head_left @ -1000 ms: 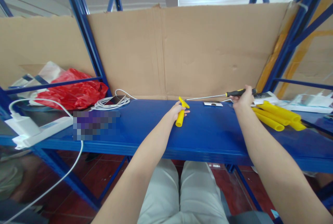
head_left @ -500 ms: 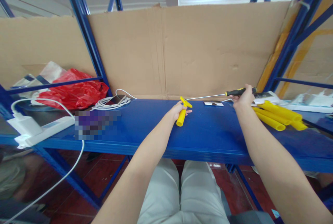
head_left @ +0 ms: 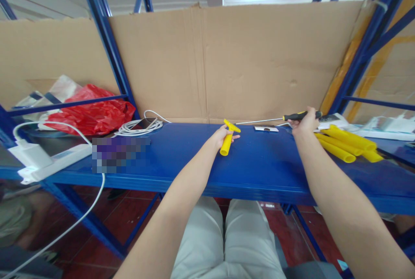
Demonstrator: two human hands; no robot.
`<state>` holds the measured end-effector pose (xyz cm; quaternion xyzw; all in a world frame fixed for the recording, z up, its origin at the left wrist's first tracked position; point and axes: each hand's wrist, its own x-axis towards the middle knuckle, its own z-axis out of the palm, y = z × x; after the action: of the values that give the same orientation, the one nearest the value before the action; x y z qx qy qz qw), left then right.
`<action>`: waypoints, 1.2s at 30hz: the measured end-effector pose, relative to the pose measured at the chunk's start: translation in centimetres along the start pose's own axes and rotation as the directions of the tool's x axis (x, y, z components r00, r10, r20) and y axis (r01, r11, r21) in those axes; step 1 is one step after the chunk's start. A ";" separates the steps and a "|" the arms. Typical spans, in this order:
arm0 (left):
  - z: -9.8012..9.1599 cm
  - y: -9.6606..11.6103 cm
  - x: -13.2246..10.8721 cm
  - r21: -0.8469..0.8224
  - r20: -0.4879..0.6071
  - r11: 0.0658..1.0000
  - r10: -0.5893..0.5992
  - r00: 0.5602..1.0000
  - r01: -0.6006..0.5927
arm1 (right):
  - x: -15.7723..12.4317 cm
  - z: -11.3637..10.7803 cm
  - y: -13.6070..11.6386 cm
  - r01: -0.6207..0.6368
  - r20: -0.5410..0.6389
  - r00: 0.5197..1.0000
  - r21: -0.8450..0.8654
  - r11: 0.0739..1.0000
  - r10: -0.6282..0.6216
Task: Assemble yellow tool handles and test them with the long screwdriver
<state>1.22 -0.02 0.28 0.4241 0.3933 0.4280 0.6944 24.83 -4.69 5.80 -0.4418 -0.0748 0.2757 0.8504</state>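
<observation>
My left hand [head_left: 221, 136] is closed around a yellow T-shaped plastic handle [head_left: 226, 144], its round tube end pointing down toward me and its crosspiece at the top. In my right hand [head_left: 305, 122] is a long screwdriver [head_left: 259, 121] with a black and yellow grip. Its thin metal shaft lies nearly level and points left, with the tip close to the crosspiece; whether they touch I cannot tell. Several yellow tubular pieces [head_left: 345, 141] lie in a pile beside my right forearm. A small flat white and dark item [head_left: 266, 128] rests beneath the shaft.
The blue shelf [head_left: 259, 171] runs across in front of a cardboard panel [head_left: 259, 63]. To the left are a red plastic bag [head_left: 97, 110], a coiled white cable [head_left: 139, 128], a white power strip [head_left: 65, 158] and a blurred-out item [head_left: 116, 153]. Blue uprights stand on both sides.
My right hand and the screwdriver have shifted slightly to the right, so the tip sits a little farther from the crosspiece. My left hand has hardly moved.
</observation>
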 end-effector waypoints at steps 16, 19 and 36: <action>-0.3 -0.1 0.3 -0.014 0.043 1.000 -0.009 0.999 0.010 | -0.7 0.2 -0.1 -0.016 0.053 0.998 0.027 0.999 0.015; -0.4 -0.1 0.4 -0.029 0.049 1.000 -0.008 0.999 0.009 | -0.7 0.3 -0.2 -0.019 0.043 0.999 0.026 0.999 0.018; -0.3 -0.1 0.2 -0.048 0.036 0.999 0.009 0.999 -0.007 | -0.6 0.3 -0.1 -0.007 0.044 0.999 0.037 0.999 0.005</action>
<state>1.06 0.24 0.10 0.4167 0.3688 0.4323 0.7095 24.24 -4.90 6.12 -0.4199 -0.0869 0.2892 0.8559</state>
